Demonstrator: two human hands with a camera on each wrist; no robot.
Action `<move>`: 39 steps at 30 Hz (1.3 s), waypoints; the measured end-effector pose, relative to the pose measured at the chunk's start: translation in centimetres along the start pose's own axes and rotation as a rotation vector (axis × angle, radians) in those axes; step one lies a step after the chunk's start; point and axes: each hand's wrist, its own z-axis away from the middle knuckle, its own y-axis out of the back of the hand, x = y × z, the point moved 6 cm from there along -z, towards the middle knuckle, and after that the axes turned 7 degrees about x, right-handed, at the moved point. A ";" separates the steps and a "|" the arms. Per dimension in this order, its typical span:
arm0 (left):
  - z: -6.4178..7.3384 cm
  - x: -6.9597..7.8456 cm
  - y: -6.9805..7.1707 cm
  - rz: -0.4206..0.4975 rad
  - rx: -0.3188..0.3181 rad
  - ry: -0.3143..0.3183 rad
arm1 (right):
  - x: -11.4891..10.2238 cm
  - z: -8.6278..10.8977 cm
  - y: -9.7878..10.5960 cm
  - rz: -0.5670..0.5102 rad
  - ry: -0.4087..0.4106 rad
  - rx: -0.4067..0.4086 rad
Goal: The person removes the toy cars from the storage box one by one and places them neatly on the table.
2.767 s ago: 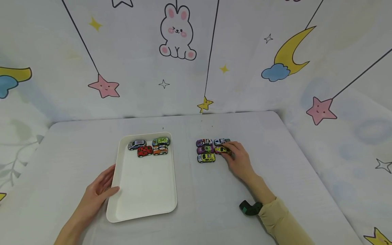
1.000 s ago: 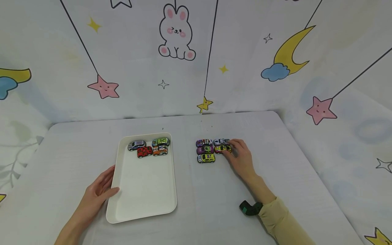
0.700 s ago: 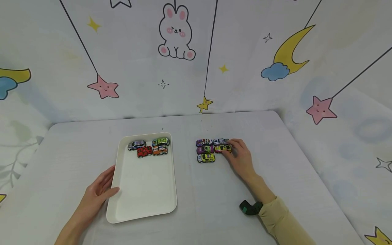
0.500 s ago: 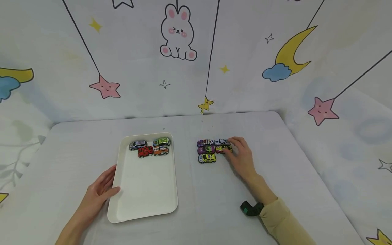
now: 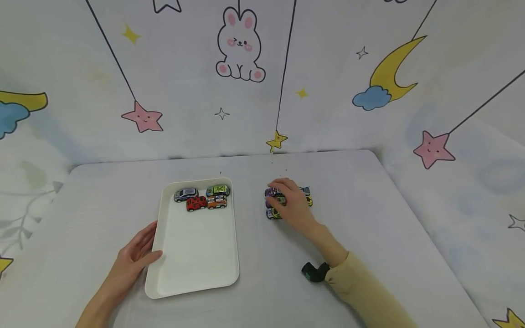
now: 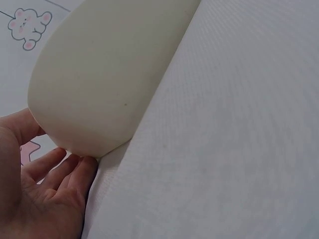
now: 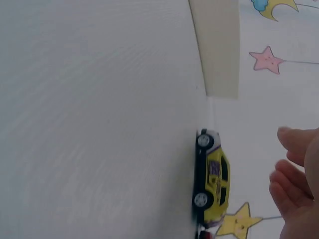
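right hand point(image 5: 292, 208) shifted left since earlier, now above the loose cars point(image 5: 272, 213), fingers parted, grip empty, partly hiding them. printed backdrop point(image 5: 184, 82) behind white table point(image 5: 264, 278); tray point(image 5: 197, 248) on table's left, left hand point(image 5: 132, 256) gripping its edge; four cars point(image 5: 196, 203) inside, far end.

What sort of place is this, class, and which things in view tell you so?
Probably an indoor play corner, or a small filming set made to look like one: a cartoon backdrop stands behind a white table, which bears toy cars, some in a tray.
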 end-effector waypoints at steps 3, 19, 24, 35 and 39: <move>-0.1 -0.1 0.0 0.003 -0.004 0.005 | -1.3 -0.5 -1.6 -0.005 0.043 -0.038; 0.2 0.1 0.0 0.036 -0.006 -0.001 | -5.9 -1.7 -9.6 0.042 0.053 -0.344; 0.2 0.2 -0.1 0.039 -0.004 -0.012 | -6.5 -2.0 -10.8 0.081 0.073 -0.386; 0.0 0.1 -0.1 0.014 -0.002 -0.010 | -5.9 -2.6 -12.3 0.193 0.069 -0.409; 0.1 0.3 -0.2 0.030 -0.005 -0.022 | -5.8 -3.0 -12.5 0.220 0.069 -0.432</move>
